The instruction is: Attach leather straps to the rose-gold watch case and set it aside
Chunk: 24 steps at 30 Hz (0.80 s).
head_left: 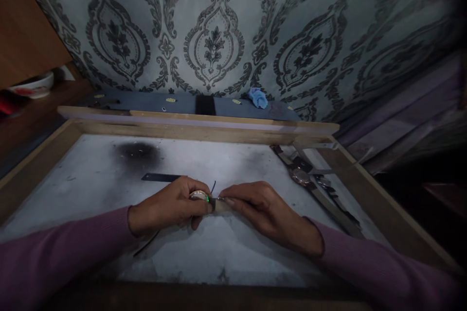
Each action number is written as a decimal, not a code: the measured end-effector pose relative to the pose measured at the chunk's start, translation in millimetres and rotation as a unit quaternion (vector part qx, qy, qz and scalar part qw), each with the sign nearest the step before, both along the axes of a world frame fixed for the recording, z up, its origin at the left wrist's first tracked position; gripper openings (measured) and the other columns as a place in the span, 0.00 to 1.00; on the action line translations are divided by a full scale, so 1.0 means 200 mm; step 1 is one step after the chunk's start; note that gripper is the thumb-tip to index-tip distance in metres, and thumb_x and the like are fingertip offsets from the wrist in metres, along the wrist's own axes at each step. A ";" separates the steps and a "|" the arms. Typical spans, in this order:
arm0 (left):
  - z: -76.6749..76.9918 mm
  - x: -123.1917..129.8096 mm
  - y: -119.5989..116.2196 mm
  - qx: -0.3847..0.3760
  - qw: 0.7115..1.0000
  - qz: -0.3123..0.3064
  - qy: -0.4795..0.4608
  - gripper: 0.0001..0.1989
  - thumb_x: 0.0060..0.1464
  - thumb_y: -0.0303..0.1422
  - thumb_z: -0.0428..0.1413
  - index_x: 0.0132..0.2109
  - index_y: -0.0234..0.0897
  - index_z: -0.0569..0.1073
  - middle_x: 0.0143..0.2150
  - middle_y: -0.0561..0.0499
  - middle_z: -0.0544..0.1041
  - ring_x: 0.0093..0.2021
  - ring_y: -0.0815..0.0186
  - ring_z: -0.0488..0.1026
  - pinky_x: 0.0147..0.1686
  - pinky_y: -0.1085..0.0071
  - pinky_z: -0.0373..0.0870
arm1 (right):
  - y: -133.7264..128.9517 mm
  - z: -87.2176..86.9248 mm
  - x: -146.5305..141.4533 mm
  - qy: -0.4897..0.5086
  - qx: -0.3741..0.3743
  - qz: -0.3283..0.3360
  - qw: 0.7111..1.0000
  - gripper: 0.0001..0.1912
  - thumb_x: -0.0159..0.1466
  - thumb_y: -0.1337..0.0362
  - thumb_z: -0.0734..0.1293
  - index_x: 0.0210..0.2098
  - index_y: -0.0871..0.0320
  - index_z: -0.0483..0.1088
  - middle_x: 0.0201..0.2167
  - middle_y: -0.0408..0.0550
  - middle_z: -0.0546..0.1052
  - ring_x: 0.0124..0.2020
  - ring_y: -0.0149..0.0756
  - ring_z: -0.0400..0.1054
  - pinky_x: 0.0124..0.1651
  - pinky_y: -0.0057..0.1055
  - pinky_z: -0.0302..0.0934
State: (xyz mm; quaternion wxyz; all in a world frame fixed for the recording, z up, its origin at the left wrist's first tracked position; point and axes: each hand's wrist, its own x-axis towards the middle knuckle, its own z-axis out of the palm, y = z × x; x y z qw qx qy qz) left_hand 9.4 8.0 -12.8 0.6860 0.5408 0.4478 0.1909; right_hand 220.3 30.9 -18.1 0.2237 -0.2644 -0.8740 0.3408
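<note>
I'm seeing a dark flat strip (159, 177) lying on the white counter (204, 153), its end disappearing behind the left hand (170, 205), whose grip is clasping a round watch (199, 196) above the surface. The right hand (268, 214) is touching the strap (219, 206); I can't tell whether its grip is pinching. Other watches (301, 177) are lying rightward.

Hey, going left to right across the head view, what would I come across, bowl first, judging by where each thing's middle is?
White bowl, left hand, gold-rimmed watch held in it, right hand, large-dialed wristwatch lying loose.
</note>
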 end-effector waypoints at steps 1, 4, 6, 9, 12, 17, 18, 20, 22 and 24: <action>0.00 0.00 0.00 -0.001 1.000 -0.001 -0.001 0.08 0.47 0.35 0.55 0.26 0.36 0.68 0.16 0.58 0.67 0.16 0.76 0.54 0.17 0.77 0.51 | 0.00 0.00 0.00 0.003 0.003 0.000 1.000 0.13 0.69 0.67 0.58 0.36 0.63 0.74 0.28 0.48 0.78 0.28 0.30 0.70 0.32 0.24 0.59; -0.01 -0.01 0.00 -0.004 1.000 0.001 0.000 0.08 0.48 0.35 0.55 0.27 0.35 0.68 0.16 0.58 0.67 0.16 0.76 0.55 0.17 0.77 0.51 | 0.00 0.00 0.00 0.005 0.015 -0.002 1.000 0.13 0.69 0.67 0.58 0.37 0.63 0.74 0.27 0.47 0.77 0.27 0.29 0.70 0.31 0.24 0.59; -0.01 -0.01 0.00 -0.002 1.000 0.004 -0.001 0.09 0.49 0.36 0.55 0.27 0.35 0.68 0.17 0.58 0.68 0.16 0.76 0.55 0.18 0.77 0.52 | 0.00 0.00 0.00 -0.001 0.019 -0.006 1.000 0.13 0.69 0.67 0.58 0.37 0.63 0.74 0.25 0.47 0.76 0.26 0.29 0.69 0.30 0.24 0.58; -0.01 -0.01 0.01 -0.002 1.000 0.005 -0.003 0.09 0.50 0.36 0.56 0.26 0.36 0.68 0.17 0.58 0.68 0.16 0.76 0.54 0.18 0.77 0.51 | 0.00 0.00 -0.01 -0.011 0.018 -0.009 1.000 0.13 0.69 0.67 0.58 0.37 0.63 0.74 0.25 0.46 0.76 0.25 0.29 0.69 0.30 0.24 0.58; -0.01 -0.01 0.01 0.000 1.000 0.005 -0.002 0.09 0.50 0.35 0.55 0.26 0.36 0.68 0.16 0.58 0.67 0.16 0.76 0.54 0.18 0.77 0.51 | 0.00 0.00 -0.01 -0.010 0.015 -0.011 1.000 0.13 0.69 0.67 0.58 0.37 0.63 0.74 0.26 0.46 0.76 0.25 0.28 0.68 0.30 0.24 0.58; -0.02 -0.01 0.01 0.004 1.000 -0.002 -0.010 0.07 0.50 0.34 0.55 0.28 0.35 0.69 0.17 0.58 0.67 0.16 0.75 0.55 0.18 0.76 0.50 | 0.00 0.00 0.00 -0.020 -0.021 -0.016 0.999 0.13 0.68 0.67 0.58 0.37 0.63 0.74 0.26 0.45 0.76 0.25 0.28 0.67 0.30 0.24 0.58; -0.03 -0.01 0.01 0.003 1.000 -0.001 -0.011 0.07 0.50 0.34 0.55 0.28 0.35 0.69 0.17 0.58 0.67 0.16 0.75 0.55 0.18 0.76 0.50 | 0.00 0.00 0.00 -0.024 -0.027 -0.018 0.999 0.13 0.68 0.67 0.58 0.37 0.63 0.74 0.25 0.45 0.76 0.24 0.28 0.66 0.29 0.24 0.57; -0.03 -0.01 0.01 0.002 1.000 0.004 -0.011 0.08 0.50 0.34 0.55 0.27 0.35 0.68 0.16 0.58 0.67 0.16 0.75 0.55 0.17 0.76 0.50 | 0.01 0.00 0.00 -0.024 -0.031 -0.022 0.999 0.13 0.68 0.66 0.58 0.37 0.63 0.74 0.24 0.44 0.74 0.23 0.27 0.64 0.27 0.24 0.56; -0.03 -0.02 0.02 0.004 1.000 0.009 -0.006 0.08 0.49 0.34 0.55 0.26 0.36 0.68 0.16 0.58 0.67 0.16 0.75 0.55 0.17 0.77 0.50 | 0.01 0.00 0.00 -0.023 -0.030 -0.025 0.999 0.14 0.68 0.65 0.58 0.37 0.63 0.74 0.23 0.44 0.73 0.22 0.27 0.63 0.26 0.24 0.55; -0.02 -0.02 0.02 0.004 1.000 0.011 -0.001 0.08 0.49 0.34 0.55 0.26 0.36 0.68 0.16 0.58 0.68 0.16 0.75 0.55 0.17 0.77 0.50 | 0.01 0.00 0.00 -0.018 -0.026 -0.030 0.999 0.14 0.68 0.65 0.58 0.36 0.63 0.74 0.23 0.44 0.73 0.21 0.27 0.62 0.25 0.24 0.54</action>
